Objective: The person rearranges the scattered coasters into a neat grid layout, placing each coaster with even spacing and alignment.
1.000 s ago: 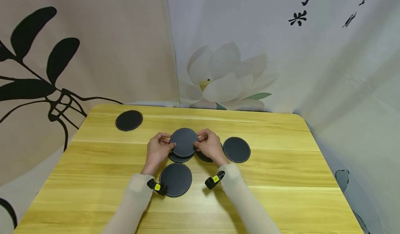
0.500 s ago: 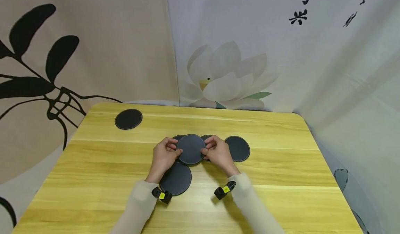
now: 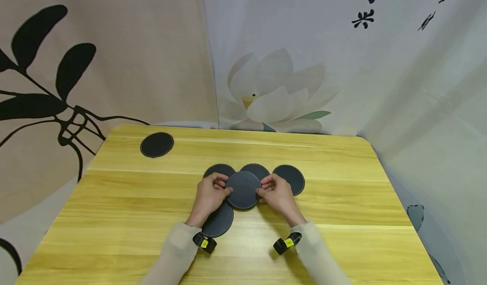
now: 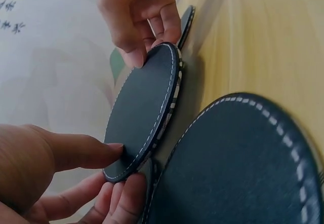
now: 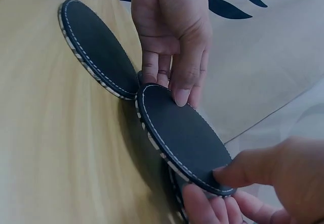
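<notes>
Between my two hands is a round black coaster (image 3: 244, 190) with pale stitching round its rim, held above the table. My left hand (image 3: 211, 196) pinches its left edge, thumb on top and fingers beneath. On the opposite edge my right hand (image 3: 280, 195) grips it the same way. In the right wrist view the held coaster (image 5: 177, 133) is tilted, with a patterned edge showing. Beneath and around it lie a front coaster (image 3: 218, 221), a back left coaster (image 3: 218, 170) and a back middle coaster (image 3: 255, 170), each partly covered in the head view.
Another coaster (image 3: 290, 179) lies flat to the right of the group. One more coaster (image 3: 157, 144) is alone near the table's back left corner. The wooden table (image 3: 342, 200) ends at a printed curtain (image 3: 274, 65) behind it.
Both hands have carried the held coaster to the right and toward the front. The back left and back middle coasters show more than before. The coasters on the table stay in place.
</notes>
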Tool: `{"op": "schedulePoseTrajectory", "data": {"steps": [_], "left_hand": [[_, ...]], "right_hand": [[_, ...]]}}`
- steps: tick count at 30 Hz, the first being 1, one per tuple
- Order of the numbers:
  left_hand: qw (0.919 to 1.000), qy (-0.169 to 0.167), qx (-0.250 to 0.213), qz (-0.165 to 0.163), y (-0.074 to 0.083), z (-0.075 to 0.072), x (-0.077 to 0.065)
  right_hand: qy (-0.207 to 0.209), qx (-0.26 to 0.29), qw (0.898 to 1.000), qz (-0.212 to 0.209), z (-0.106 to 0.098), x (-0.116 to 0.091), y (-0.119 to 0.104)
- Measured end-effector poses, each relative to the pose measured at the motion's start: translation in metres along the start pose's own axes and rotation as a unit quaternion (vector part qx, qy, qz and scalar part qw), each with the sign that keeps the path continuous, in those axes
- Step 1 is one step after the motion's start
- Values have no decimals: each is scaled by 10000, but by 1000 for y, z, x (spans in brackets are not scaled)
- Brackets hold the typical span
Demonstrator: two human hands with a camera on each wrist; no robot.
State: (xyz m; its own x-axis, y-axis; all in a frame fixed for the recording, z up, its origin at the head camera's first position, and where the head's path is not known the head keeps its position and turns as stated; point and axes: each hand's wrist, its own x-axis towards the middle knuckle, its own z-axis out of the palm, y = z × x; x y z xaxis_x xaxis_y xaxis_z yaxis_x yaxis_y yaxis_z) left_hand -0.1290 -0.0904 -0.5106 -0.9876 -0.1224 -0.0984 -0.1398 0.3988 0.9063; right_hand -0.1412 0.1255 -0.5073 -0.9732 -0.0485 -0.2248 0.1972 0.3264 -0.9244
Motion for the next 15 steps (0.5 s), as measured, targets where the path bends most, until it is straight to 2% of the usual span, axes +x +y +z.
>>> {"op": "schedulePoseTrajectory", "data": {"steps": [7,15], "left_hand": [[9992,-196,244,255,4,6,-7],[9954,-441,761,373,8,11,-17]], "right_hand": [[-44,-20,10000,-44,-8,-11,7],[-94,31,9999,53,-15,-24,15]]}}
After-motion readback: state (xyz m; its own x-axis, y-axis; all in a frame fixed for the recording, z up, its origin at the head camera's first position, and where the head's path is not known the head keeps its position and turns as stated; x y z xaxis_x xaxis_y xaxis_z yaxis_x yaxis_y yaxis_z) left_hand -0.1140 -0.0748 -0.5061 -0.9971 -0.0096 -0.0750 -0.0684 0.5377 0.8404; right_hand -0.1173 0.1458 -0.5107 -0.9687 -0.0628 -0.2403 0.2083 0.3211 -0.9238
